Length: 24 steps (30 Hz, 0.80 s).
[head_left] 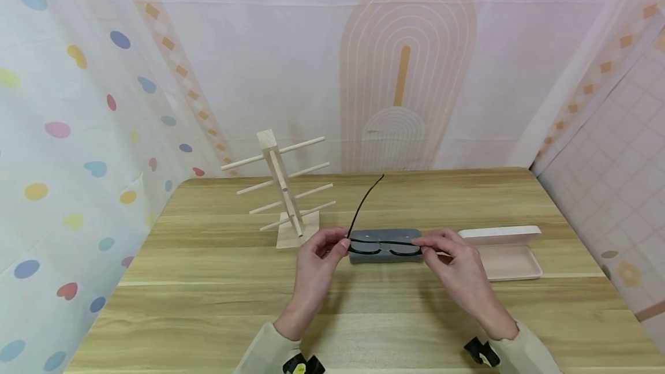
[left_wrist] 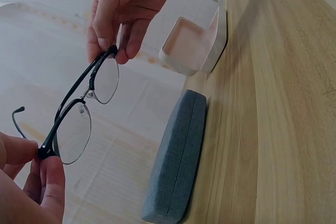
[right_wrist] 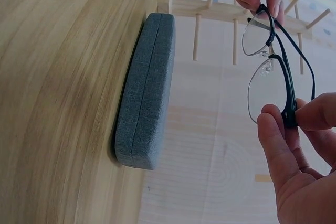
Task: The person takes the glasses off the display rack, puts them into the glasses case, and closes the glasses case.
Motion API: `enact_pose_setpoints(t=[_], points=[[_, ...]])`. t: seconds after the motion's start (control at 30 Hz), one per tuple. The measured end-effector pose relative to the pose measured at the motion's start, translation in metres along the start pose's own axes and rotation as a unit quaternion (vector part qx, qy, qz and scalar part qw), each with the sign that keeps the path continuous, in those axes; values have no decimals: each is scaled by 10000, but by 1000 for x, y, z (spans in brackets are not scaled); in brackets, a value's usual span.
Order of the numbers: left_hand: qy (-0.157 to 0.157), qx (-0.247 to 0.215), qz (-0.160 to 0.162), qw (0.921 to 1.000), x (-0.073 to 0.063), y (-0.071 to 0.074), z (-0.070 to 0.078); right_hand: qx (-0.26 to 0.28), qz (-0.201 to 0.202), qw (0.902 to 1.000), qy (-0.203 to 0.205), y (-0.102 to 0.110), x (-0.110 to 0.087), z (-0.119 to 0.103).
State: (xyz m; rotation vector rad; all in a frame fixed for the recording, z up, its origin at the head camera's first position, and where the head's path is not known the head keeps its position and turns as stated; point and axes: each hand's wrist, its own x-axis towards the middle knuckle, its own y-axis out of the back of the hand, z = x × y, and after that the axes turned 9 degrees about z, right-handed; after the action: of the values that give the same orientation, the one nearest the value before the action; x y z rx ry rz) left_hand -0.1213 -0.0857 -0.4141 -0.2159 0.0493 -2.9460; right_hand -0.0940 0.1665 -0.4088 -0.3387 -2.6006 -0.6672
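Observation:
A pair of black half-rim eyeglasses point(head_left: 403, 253) is held up between both hands, above the table. At the left hinge end, my left hand point(head_left: 319, 264) pinches the frame between thumb and fingers. My right hand point(head_left: 461, 269) pinches the opposite end the same way. One temple point(head_left: 362, 203) sticks out away from me on the left side; the other lies folded across behind the lenses. Beyond the glasses a closed grey-blue glasses case point(head_left: 385, 235) lies on the table, touched by neither hand, and its fabric cover shows in the right wrist view point(right_wrist: 146, 93).
Right of the grey case, an open white case with a pink inside point(head_left: 511, 262) stands with its lid raised. A wooden rack point(head_left: 283, 180) with several thin pegs rises at the back left. Behind the wooden table point(head_left: 208, 305) hangs a patterned curtain point(head_left: 260, 62).

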Motion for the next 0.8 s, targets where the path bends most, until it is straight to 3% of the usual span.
enact_pose_setpoints(t=[0.33, 0.8], points=[[-54, 327, 66, 9994, -1, 0, 2, 100, -27, 9999, -35, 0, -1, -1], [-98, 407, 38, 9991, -1, 0, 0, 66, 29, 10000, -13, 0, -1, 0]])
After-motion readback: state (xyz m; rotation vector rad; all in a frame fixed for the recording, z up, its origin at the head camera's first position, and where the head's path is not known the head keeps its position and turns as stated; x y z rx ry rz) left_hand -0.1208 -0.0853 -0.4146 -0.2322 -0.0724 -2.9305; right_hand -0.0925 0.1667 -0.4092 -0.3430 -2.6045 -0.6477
